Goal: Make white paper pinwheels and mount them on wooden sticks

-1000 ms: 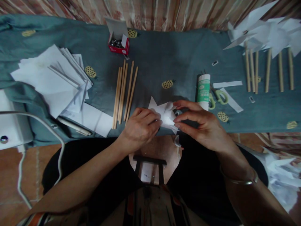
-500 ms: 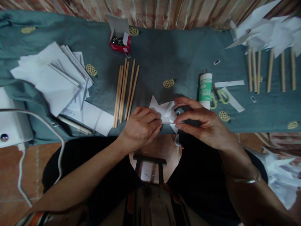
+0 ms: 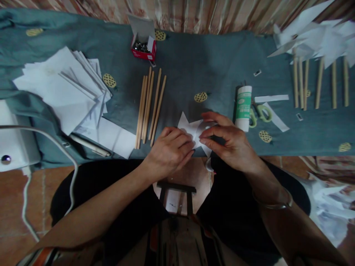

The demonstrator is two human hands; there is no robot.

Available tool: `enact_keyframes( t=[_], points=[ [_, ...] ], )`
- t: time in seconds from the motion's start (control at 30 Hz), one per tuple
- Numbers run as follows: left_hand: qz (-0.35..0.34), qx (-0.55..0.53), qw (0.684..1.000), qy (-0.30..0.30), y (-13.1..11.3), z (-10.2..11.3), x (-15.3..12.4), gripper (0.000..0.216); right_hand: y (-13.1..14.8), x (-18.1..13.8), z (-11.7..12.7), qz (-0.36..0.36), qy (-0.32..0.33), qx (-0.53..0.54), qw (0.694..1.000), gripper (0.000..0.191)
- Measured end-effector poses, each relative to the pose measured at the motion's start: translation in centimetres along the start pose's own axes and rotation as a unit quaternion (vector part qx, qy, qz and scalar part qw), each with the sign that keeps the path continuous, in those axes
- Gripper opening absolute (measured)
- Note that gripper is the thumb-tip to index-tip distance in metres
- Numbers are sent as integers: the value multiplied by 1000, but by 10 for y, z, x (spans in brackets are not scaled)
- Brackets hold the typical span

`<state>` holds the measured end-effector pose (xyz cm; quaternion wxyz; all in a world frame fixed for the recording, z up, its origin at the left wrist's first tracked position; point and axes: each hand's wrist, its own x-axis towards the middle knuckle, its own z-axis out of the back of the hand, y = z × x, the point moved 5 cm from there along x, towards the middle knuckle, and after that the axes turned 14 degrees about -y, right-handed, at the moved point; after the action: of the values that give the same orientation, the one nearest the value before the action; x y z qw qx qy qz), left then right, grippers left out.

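A white paper pinwheel (image 3: 193, 127) with pointed, folded corners lies at the table's front edge, between my hands. Curled fingers of my left hand (image 3: 171, 150) grip its left side and cover part of it. My right hand (image 3: 231, 142) has thumb and index finger pinched on the paper near the middle, while its other fingers arch above the right corner. Whether a small pin is in that pinch, I cannot make out. Left of the pinwheel lie several thin wooden sticks (image 3: 152, 107). A green-and-white glue bottle (image 3: 244, 109) lies to the right, beside scissors with light green handles (image 3: 264, 113).
Stacked white paper (image 3: 55, 88) spreads over the left side, with a pen (image 3: 90, 145) in front. A red box (image 3: 143, 51) of shiny metal pieces stands at the back. Finished pinwheels on sticks (image 3: 320, 81) lie far right. A white device with a cable (image 3: 16, 140) sits at left.
My right hand has moved left, from the pinwheel's right edge to its middle. The curled paper corner there now lies flatter. My left hand keeps its hold.
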<state>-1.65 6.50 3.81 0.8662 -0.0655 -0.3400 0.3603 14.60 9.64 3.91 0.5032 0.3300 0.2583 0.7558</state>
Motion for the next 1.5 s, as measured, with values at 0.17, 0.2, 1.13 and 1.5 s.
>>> enact_keyframes(
  t=[0.17,0.2,1.13,1.5],
  points=[
    [-4,2,999,-35,-2,1,-1,15,5,1,-7,49,-22,-50,997,13],
    [-5,1,999,-41,-2,2,-1,16,5,1,-8,55,-26,-54,997,13],
    [7,-1,1000,-20,-4,-2,-2,13,0,1,-13,28,-32,-67,997,9],
    [7,-4,1000,-15,-4,-2,-2,14,1,2,-12,12,-32,-62,997,7]
  ],
)
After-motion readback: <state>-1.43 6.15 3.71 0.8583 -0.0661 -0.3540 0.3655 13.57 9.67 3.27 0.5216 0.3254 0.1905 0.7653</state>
